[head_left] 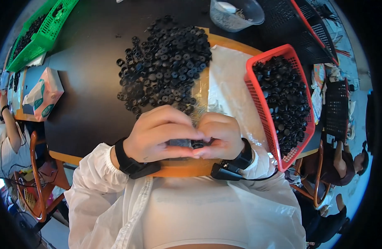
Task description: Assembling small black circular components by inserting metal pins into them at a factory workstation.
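My left hand [162, 135] and my right hand [221, 133] meet at the table's near edge, fingertips touching. A small black round part [197, 144] shows in the gap between them, beside my right thumb and curled fingers. My left thumb and fingers are pinched toward the same spot; whether they also grip something is hidden. Just beyond my hands spreads a heap of small black round parts [166, 62], some ring-like with centre holes. Thin shiny metal pieces [199, 111] lie between the heap and my knuckles.
At right stands a red basket [251, 79] full of black knob-like parts, beside a clear plastic sheet [228, 79]. A clear bowl [234, 23] and black crate [297, 29] sit farther back. Leftward are a tissue pack [47, 94] and green basket [50, 31]. People sit on both sides.
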Action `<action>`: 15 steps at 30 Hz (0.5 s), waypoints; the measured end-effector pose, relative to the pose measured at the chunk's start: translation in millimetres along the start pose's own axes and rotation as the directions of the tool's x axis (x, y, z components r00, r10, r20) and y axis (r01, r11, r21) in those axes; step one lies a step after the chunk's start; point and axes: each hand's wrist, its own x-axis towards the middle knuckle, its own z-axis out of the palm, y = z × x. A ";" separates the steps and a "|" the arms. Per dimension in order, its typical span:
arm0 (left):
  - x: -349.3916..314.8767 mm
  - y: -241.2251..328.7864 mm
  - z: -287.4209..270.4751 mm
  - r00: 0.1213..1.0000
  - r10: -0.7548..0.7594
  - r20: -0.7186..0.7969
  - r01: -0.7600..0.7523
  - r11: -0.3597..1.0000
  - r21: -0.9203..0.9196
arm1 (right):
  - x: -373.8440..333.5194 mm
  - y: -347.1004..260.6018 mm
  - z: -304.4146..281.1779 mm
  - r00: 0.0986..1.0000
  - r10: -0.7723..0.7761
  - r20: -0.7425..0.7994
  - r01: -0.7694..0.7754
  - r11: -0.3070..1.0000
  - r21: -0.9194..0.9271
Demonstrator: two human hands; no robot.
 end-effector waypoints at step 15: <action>3.8 -6.9 -7.8 0.985 0.025 0.174 -0.088 0.927 0.365 | 3.3 -34.9 -43.0 0.943 -0.116 -0.312 -0.213 0.509 -0.834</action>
